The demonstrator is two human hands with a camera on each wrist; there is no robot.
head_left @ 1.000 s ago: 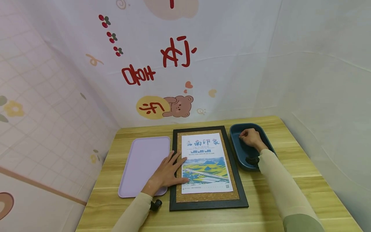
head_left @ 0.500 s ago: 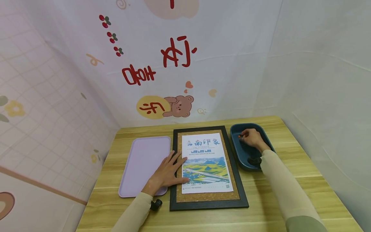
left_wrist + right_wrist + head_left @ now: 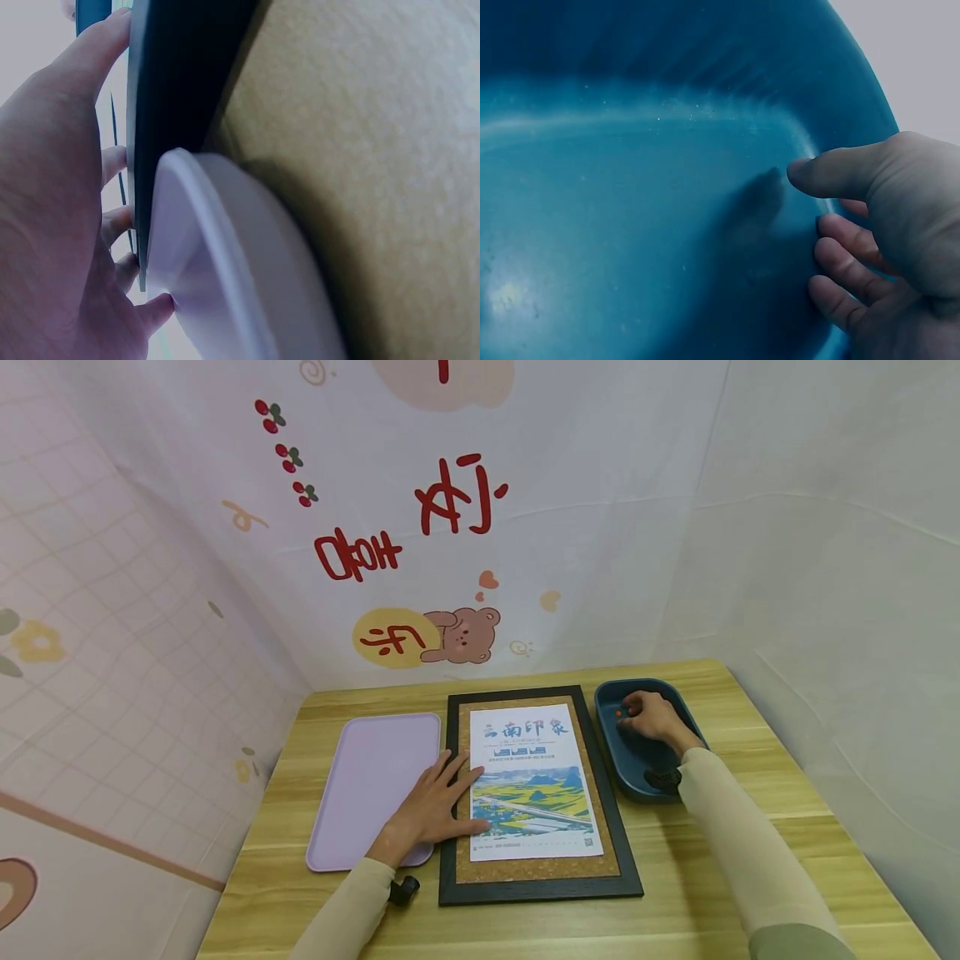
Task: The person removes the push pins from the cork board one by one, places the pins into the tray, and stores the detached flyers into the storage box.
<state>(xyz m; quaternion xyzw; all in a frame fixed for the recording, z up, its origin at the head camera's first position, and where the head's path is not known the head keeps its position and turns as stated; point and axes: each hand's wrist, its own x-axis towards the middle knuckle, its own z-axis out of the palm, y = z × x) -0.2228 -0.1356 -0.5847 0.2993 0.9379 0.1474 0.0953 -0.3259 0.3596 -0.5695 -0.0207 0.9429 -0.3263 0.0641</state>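
My left hand [image 3: 433,802] lies with spread fingers across the left side of the black-framed cork board [image 3: 542,890], its thumb and fingertips on the edge of the printed poster [image 3: 532,785]. In the left wrist view, the fingers [image 3: 116,161] reach over the black frame [image 3: 180,67], and the little finger is at the lilac tray [image 3: 217,247]. My right hand [image 3: 654,717] reaches into the far end of the blue bin [image 3: 641,764]. A tiny orange-red thing [image 3: 618,713] shows by its fingertips. In the right wrist view, the thumb [image 3: 832,174] stands apart from the loosely bent fingers [image 3: 847,262].
The lilac tray [image 3: 378,777] lies flat left of the board, partly under the left forearm. All stand on a wooden table [image 3: 765,760]. Printed white cloth [image 3: 600,527] hangs behind the table and along both sides.
The right hand shifts slightly within the bin, and its fingers part somewhat. The orange-red thing, hidden at first, shows beside the fingertips. The left hand stays in place.
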